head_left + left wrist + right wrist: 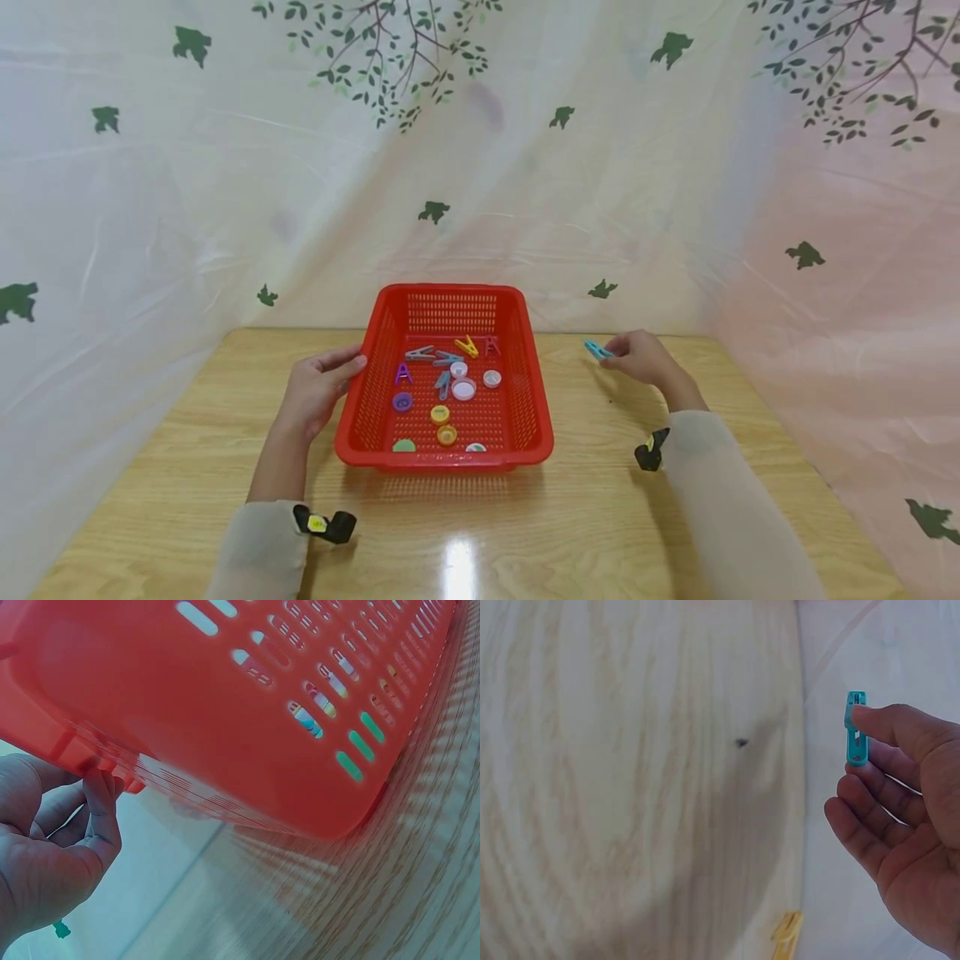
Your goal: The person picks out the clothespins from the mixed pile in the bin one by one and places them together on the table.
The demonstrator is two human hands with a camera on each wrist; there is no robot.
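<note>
A red plastic basket (pixel 444 459) stands on the table, holding several clothespins and round bottle caps. At its left side, my left hand (pixel 315 392) grips the rim, with the fingers curled under the edge in the left wrist view. To the right of the basket, my right hand (pixel 648 365) pinches a light blue clothespin (pixel 597 349) between thumb and fingers, raised above the table. The right wrist view shows this clothespin (pixel 857 742) upright, the thumb partly covering it. Inside the basket lie a yellow clothespin (pixel 467 347), a purple one (pixel 403 374) and a white cap (pixel 463 389).
A yellow clothespin (pixel 786 937) lies near the table edge at the bottom of the right wrist view. The wooden table (pixel 600 517) ends at a pale cloth (pixel 360 208) printed with leaves. A small dark speck (pixel 741 742) marks the wood.
</note>
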